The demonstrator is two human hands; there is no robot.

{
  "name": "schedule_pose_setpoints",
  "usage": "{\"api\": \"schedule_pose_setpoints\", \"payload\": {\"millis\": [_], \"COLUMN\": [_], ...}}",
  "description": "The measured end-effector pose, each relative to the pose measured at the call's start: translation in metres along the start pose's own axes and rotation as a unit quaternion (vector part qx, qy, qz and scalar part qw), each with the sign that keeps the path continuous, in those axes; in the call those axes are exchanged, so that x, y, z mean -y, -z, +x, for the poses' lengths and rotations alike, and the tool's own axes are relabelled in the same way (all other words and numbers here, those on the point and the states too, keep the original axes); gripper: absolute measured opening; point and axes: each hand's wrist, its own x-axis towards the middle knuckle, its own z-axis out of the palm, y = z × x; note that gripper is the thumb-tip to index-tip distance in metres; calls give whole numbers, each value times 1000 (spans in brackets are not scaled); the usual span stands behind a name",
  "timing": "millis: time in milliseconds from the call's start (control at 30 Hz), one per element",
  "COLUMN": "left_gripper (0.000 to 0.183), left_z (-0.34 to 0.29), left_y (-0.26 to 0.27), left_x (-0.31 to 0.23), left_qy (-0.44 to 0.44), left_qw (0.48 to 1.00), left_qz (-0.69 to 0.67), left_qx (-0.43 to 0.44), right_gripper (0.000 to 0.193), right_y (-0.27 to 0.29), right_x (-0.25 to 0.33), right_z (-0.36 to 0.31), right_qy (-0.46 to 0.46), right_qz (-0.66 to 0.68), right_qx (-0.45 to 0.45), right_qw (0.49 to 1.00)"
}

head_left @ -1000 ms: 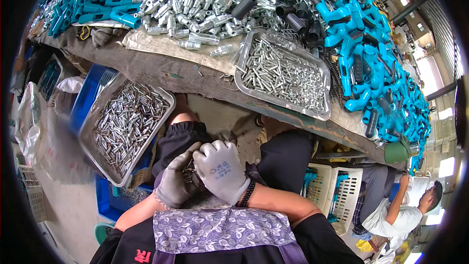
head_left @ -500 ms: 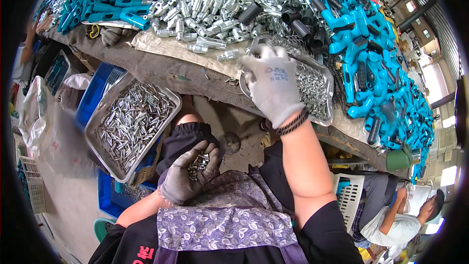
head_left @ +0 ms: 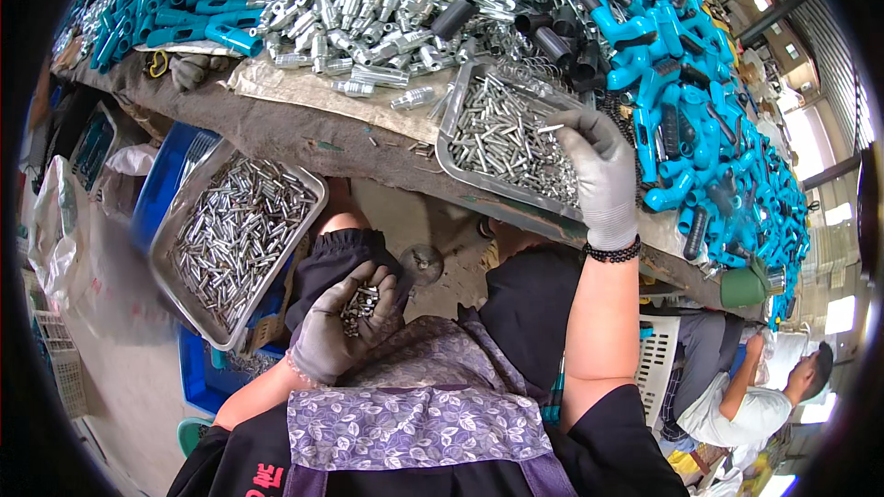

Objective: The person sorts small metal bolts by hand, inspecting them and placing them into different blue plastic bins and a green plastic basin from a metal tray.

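Observation:
My gloved left hand (head_left: 330,339) is cupped over my lap, its fingers curled round a small heap of short metal pieces (head_left: 359,311). At the right side of a shallow metal tray (head_left: 446,149) on the bench, my gloved right hand (head_left: 602,166) pinches a slim silver pin (head_left: 551,128) between thumb and fingers. Inside that tray lie longer metal pins (head_left: 502,124) on the left and smaller metal pieces (head_left: 560,179) toward the right, partly behind my right hand.
A second metal tray (head_left: 322,195) full of pins stands left of my lap over blue crates (head_left: 195,377). Silver fittings (head_left: 368,14), black sleeves (head_left: 549,44) and turquoise handles (head_left: 665,97) are heaped along the bench (head_left: 276,133). A co-worker (head_left: 750,405) sits at right.
My right hand has moved from the tray's left end to its right side, and a pin now shows in its fingers. The left hand stays cupped; the whole view has shifted slightly.

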Motion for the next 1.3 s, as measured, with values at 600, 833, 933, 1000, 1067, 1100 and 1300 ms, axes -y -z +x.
{"api": "schedule_pose_setpoints", "payload": {"millis": [600,833,933,1000,1067,1100,1300], "left_gripper": [34,34,34,34,34,34,36], "left_z": [8,8,9,10,11,10,10], "left_y": [-1,-2,-2,-3,-4,-3,0], "left_x": [5,4,3,3,3,2,0], "left_qy": [-6,-10,-6,-3,5,3,20], "left_qw": [1000,1000,1000,999,1000,1000,1000], "left_qz": [6,15,21,26,21,20,16], "left_qx": [-7,-20,-21,-20,-19,-21,-4], "right_gripper": [11,12,13,13,15,15,18], "right_y": [-33,-23,-22,-24,-26,-29,-59], "right_x": [-22,-3,-1,4,8,10,28], "right_z": [-3,-13,-20,-27,-35,-42,-104], "right_qy": [81,105,114,125,125,125,173], "right_qz": [-235,-300,-288,-290,-295,-293,-249], "right_qx": [-12,-63,-70,-72,-91,-89,19], "right_qw": [969,946,948,946,943,944,953]}}
